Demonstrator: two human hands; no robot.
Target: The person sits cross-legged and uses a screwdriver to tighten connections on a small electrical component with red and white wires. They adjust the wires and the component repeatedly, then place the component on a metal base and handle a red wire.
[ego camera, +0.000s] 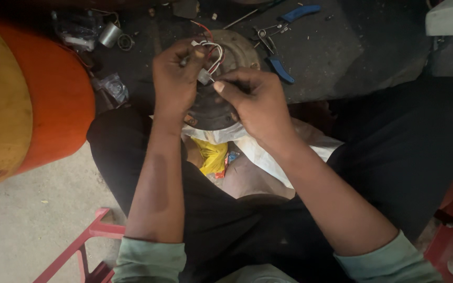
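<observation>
Together, the left hand (174, 78) and right hand (255, 102) are pinching a small connector (204, 76) on white wires (216, 55), just above a round metal disc (213, 110) resting on the lap.

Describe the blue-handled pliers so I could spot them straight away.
Start at the round metal disc under the person's two hands, then look just beyond and to the right on the dark mat. The blue-handled pliers lie there, handles spread wide, the only bright blue thing among the grey scraps.

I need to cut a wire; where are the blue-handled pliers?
The blue-handled pliers lie open on the dark mat, top centre-right, just beyond the right hand.
</observation>
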